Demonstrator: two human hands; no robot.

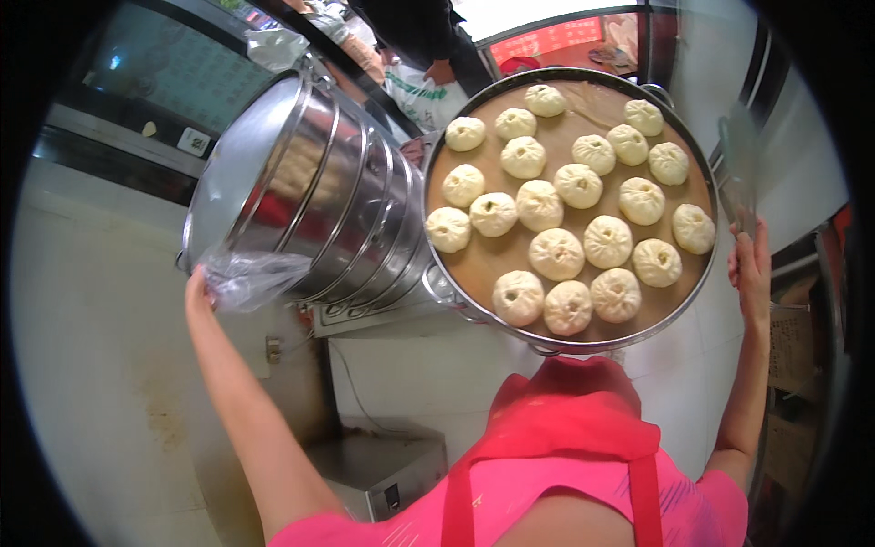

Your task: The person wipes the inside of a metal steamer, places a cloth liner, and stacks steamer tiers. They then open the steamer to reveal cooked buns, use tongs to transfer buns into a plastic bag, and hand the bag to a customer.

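Observation:
At the left, my left hand [201, 288] grips a clear plastic bag [263, 279], which hangs beside a tall stack of steel steamer tiers [342, 198]. A domed metal lid [243, 154] covers this stack. In front of me stands a round steamer tray [588, 109] lined with brown cloth or paper. Several pleated steamed buns [556, 254] are spread over it. Right of the tray's rim, my right hand [748, 267] is raised, with its fingers curled around a blurred, see-through flat object [739, 164]. What that object is cannot be made out.
Beyond the counter, a person in dark clothes [410, 27] holds a white plastic bag [425, 92]. A metal box [389, 468] stands low at the left, near a hanging cable [352, 383]. Cardboard boxes [791, 349] line the right side. Glass panels [171, 82] edge the far left.

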